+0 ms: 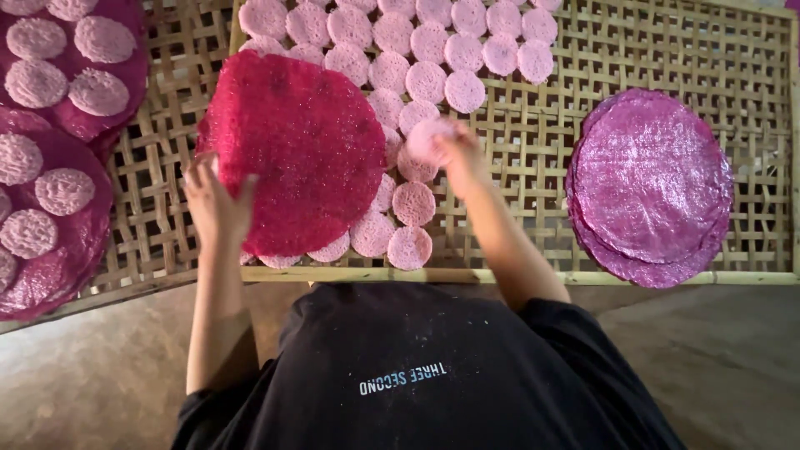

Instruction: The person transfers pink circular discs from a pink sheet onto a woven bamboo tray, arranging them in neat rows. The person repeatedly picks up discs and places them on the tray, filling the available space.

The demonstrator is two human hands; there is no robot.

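Large red lacy disc (296,150) at frame centre-left, tilted over rows of small pink round cakes (425,81) on woven bamboo rack (533,167). Left hand (218,204) grips disc's lower-left edge, fingers curled round rim. Right hand (454,154) closed on one small pink cake (427,137) just right of disc. Bare lattice between cakes and stack of purple discs (650,187) at right; open strip along rack's front rail. Far left: dark-red round trays (62,250) carrying pink cakes. Person's black shirt (417,375) at bottom.
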